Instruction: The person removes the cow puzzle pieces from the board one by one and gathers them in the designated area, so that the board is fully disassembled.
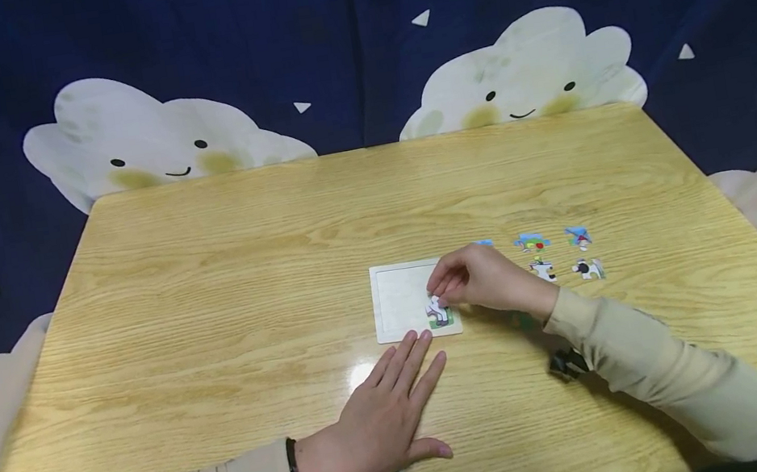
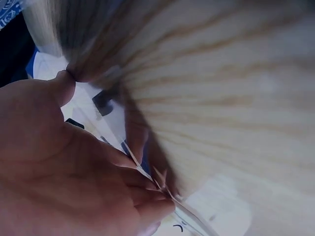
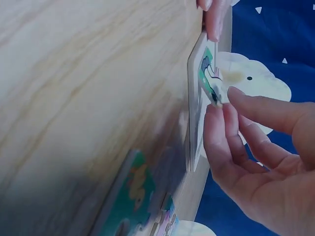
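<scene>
My right hand (image 1: pixel 484 279) pinches a small jigsaw piece (image 1: pixel 440 315) printed with a white animal on green. The piece stands in the lower right corner of a white puzzle tray (image 1: pixel 398 298). In the right wrist view, thumb and fingertips grip the end of the piece (image 3: pixel 211 73), which lies tilted over the tray (image 3: pixel 193 132). My left hand (image 1: pixel 388 422) lies with straight fingers and the thumb spread, its fingertips at the tray's near edge. The left wrist view shows the left palm (image 2: pixel 64 167) beside the tray edge.
Several loose jigsaw pieces lie right of the tray, among them a blue and yellow one (image 1: pixel 532 242) and a black and white one (image 1: pixel 587 268). A green piece (image 1: pixel 521 319) is partly hidden below the right wrist. A dark curtain with clouds (image 1: pixel 350 44) hangs behind the wooden table (image 1: pixel 225 291).
</scene>
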Tool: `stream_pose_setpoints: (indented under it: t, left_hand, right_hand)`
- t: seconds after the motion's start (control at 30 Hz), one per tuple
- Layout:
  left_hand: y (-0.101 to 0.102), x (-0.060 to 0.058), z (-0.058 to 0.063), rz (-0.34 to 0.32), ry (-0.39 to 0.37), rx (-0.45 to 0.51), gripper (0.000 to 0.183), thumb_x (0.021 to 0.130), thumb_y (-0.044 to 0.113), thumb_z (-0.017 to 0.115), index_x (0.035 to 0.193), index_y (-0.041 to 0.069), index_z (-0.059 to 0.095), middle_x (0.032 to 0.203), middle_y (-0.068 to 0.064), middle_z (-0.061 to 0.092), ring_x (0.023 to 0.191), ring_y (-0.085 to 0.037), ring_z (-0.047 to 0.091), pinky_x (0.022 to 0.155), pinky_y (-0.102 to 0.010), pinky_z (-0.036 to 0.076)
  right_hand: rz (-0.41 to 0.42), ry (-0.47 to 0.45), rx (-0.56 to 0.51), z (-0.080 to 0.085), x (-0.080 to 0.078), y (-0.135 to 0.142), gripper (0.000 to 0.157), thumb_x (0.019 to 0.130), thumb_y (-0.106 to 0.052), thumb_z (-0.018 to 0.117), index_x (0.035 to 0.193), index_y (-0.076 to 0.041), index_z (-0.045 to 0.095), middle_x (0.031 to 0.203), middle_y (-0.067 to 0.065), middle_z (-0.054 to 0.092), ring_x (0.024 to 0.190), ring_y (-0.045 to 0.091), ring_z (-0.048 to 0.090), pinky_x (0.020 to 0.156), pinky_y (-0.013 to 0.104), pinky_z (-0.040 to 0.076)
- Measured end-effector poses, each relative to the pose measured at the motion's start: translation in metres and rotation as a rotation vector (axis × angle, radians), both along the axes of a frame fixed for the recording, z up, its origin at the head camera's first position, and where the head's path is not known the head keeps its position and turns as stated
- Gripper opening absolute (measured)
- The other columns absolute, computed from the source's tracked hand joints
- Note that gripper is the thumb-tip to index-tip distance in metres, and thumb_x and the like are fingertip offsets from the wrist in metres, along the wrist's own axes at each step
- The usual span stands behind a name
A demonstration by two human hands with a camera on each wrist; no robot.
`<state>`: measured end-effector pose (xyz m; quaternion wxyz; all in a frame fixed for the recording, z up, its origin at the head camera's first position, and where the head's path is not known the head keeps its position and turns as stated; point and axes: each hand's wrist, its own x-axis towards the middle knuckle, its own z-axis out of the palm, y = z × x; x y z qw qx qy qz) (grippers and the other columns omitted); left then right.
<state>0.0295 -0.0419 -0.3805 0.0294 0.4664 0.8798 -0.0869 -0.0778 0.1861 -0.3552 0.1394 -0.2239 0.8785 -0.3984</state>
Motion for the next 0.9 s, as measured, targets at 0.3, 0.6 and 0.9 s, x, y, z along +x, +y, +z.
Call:
stream_pose_setpoints:
  t: [0.3,0.6,0.9]
  left_hand:
    - [0.001,0.000,0.000,0.002,0.043,-0.032,0.096,0.090,0.077,0.025,0.157,0.010,0.020,0.161,-0.019,0.013,0.149,-0.031,0.011,0.117,-0.038,0.018]
    - [0.000,0.000,0.001,0.003,0.039,-0.008,0.095,0.090,0.077,0.027,0.157,0.009,0.021,0.161,-0.020,0.014,0.148,-0.031,0.012,0.117,-0.039,0.019]
    - [-0.002,0.000,0.004,-0.009,-0.007,0.031,0.094,0.091,0.074,0.030,0.157,0.007,0.021,0.161,-0.021,0.013,0.149,-0.031,0.011,0.117,-0.040,0.020]
  right_hand:
    - [-0.015,-0.065,-0.074,0.000,0.005,-0.002,0.017,0.079,0.006,0.077,0.094,0.000,0.070,0.082,0.005,0.069,0.072,0.017,0.066,0.065,0.027,0.053]
    - [0.017,-0.003,-0.048,0.000,0.007,0.000,0.010,0.081,0.002,0.077,0.088,-0.003,0.073,0.077,0.001,0.069,0.069,0.014,0.066,0.064,0.027,0.054]
    - [-0.056,-0.006,-0.012,0.014,0.011,0.032,0.009,0.085,-0.001,0.075,0.092,-0.005,0.075,0.083,0.002,0.071,0.072,0.024,0.067,0.064,0.029,0.054]
